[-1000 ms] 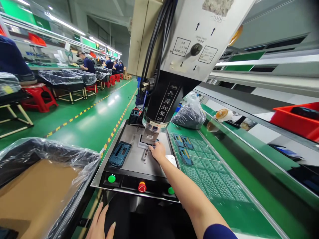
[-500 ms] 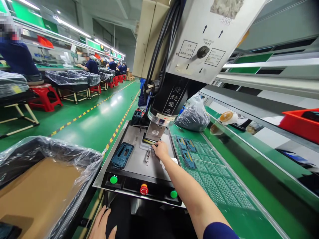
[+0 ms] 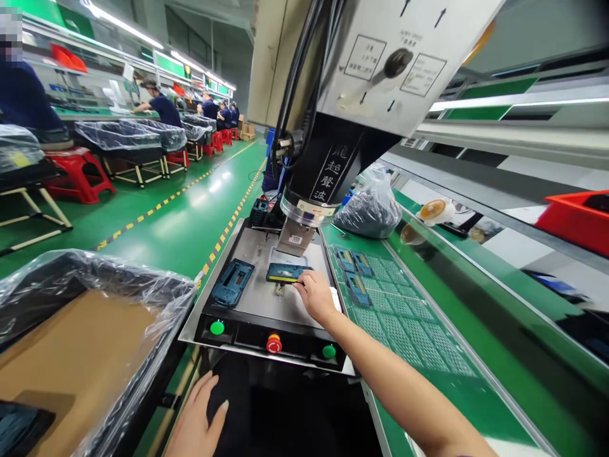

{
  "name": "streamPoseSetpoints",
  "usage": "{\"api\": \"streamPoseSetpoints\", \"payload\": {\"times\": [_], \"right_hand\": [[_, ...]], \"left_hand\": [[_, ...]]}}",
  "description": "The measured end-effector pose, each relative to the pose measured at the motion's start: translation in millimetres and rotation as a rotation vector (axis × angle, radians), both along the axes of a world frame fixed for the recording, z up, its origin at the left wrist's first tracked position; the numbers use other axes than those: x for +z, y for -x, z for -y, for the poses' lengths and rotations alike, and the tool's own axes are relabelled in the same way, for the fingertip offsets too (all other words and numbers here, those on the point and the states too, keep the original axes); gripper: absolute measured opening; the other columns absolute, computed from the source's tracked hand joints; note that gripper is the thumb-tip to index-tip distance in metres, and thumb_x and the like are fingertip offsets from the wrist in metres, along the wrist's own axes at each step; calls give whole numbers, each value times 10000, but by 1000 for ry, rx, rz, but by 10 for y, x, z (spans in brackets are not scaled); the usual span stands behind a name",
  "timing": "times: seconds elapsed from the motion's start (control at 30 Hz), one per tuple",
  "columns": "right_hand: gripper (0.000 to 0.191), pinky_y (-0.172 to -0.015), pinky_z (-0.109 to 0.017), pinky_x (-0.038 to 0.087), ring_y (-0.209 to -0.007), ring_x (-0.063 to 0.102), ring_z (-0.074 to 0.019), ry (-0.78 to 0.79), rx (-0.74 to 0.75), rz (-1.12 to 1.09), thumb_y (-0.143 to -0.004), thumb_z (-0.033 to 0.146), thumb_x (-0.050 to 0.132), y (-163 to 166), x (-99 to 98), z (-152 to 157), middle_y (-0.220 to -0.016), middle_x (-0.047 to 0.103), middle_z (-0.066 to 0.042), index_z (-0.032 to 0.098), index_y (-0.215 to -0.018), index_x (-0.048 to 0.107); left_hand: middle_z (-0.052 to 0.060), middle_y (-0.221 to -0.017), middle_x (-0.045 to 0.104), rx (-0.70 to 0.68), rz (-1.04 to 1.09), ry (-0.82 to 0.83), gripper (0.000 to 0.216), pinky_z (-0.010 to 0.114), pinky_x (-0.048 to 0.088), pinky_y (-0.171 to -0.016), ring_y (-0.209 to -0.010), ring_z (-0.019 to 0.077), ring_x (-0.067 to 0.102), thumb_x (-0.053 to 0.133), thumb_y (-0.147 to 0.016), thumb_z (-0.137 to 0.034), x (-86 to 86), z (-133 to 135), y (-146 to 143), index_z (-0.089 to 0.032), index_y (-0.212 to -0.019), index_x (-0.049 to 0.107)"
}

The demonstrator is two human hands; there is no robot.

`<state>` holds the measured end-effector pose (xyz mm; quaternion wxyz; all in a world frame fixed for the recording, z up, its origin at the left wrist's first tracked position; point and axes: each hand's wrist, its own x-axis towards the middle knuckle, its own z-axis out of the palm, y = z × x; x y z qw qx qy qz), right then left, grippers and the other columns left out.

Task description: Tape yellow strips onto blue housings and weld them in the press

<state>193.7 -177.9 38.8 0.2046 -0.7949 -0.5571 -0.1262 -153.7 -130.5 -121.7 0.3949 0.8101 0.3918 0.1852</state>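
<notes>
My right hand (image 3: 316,296) pinches the right end of a dark teal plastic casing part with a yellow strip (image 3: 284,273). The part is lifted just in front of the metal fixture (image 3: 290,259), below the welding horn (image 3: 295,237) of the ultrasonic machine. Another dark teal casing part (image 3: 233,283) lies on the left of the machine's steel plate (image 3: 259,311). My left hand (image 3: 197,416) hangs low in front of the machine, fingers apart, holding nothing.
Two green buttons flank a red stop button (image 3: 274,343) on the front panel. Several similar parts (image 3: 356,287) lie on the green mat at right. A plastic-lined bin (image 3: 143,355) stands at left, with a dark part (image 3: 21,425) inside. A filled plastic bag (image 3: 371,209) sits behind.
My right hand has drawn the casing part out from under the horn, towards me. My left hand has risen slightly, and the view has shifted a little.
</notes>
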Motion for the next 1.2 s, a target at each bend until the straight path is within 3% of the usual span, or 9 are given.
{"api": "streamPoseSetpoints", "payload": {"times": [0.1,0.23,0.33,0.47,0.6,0.8,1.07,1.2], "right_hand": [[174,-765,-304,402,-807,539,-189,-78,45,-265,-899,329,527,347,111,342,-839,617,-53,185,-831,595],[360,-572,-250,323,-581,418,-117,12,-42,-924,-844,518,533,790,143,694,-615,483,29,186,-707,534],[490,-511,-230,241,-522,317,-82,97,-99,-1350,-725,644,613,1036,29,852,-554,393,60,179,-643,482],[512,-544,-224,292,-564,380,-83,61,-119,-1603,-629,634,711,1234,-191,986,-612,480,44,156,-720,553],[394,-600,-232,368,-622,473,-98,35,-115,-1568,-644,450,763,1318,-365,1102,-721,569,23,161,-862,608],[268,-646,-254,409,-705,543,-141,199,-153,-1191,-676,330,743,1371,-552,1212,-788,629,8,193,-893,667],[181,-637,-245,405,-669,543,-130,216,-121,-1094,-757,313,669,1445,-648,1220,-764,650,23,206,-903,680],[193,-677,-261,429,-719,572,-149,180,-128,-1101,-793,338,626,1485,-720,1231,-825,670,4,203,-921,675]], "left_hand": [[94,-1365,510,7,79,100,480,492,411,-1067,-1253,275,491,514,-829,-493,313,-26,-116,-229,-1228,550],[112,-1331,534,-6,276,325,502,455,422,-1044,-1190,261,537,531,-841,-492,720,-62,-328,-215,-1260,509],[95,-1298,558,-99,428,549,495,395,426,-1038,-1193,222,530,527,-861,-472,965,-21,-480,-226,-1286,468],[59,-1004,644,-174,284,760,537,342,540,-806,-885,188,631,624,-797,-485,1106,101,-596,-185,-1223,498],[20,-863,626,-122,196,821,516,290,536,-677,-720,141,598,654,-764,-492,1065,193,-600,-159,-1141,538],[56,-1008,639,-184,114,824,537,326,553,-742,-860,182,626,692,-731,-435,946,224,-538,-169,-1171,536],[60,-967,695,-227,-81,461,377,332,542,-711,-760,204,668,624,-752,-431,878,211,-522,-195,-1045,639],[50,-1007,687,-259,-154,346,358,355,530,-787,-864,222,663,578,-785,-435,864,187,-547,-223,-1070,624]]}}
